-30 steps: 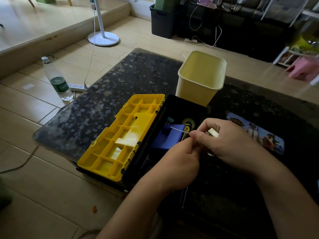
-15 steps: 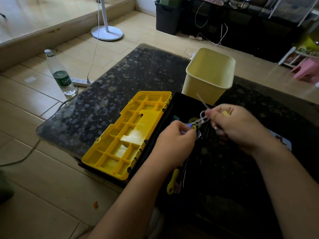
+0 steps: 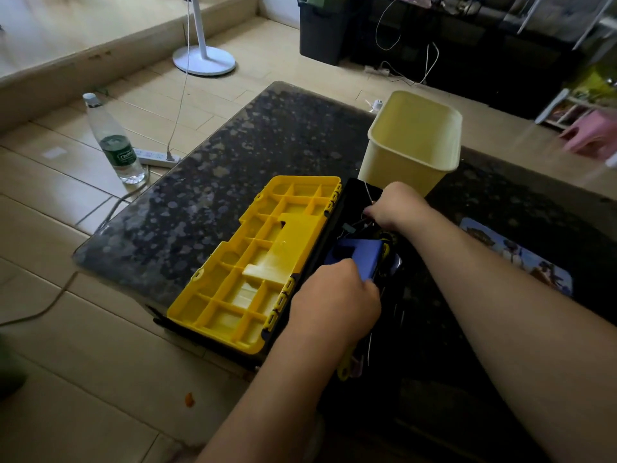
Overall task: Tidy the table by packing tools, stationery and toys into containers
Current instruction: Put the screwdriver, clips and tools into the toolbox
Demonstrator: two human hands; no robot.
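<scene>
In the head view, packing is going on. The right hand [image 3: 397,203] pinches a thin pale strip [image 3: 367,192] at the 12 o'clock end of the open toolbox [image 3: 354,195]. The left hand [image 3: 334,295] is curled by the blue block [image 3: 357,253] inside; I cannot tell if it holds it. Next, I think: let go, lift out. The yellow bin [image 3: 400,168] stands close at 1 o'clock, so up is free.
</scene>
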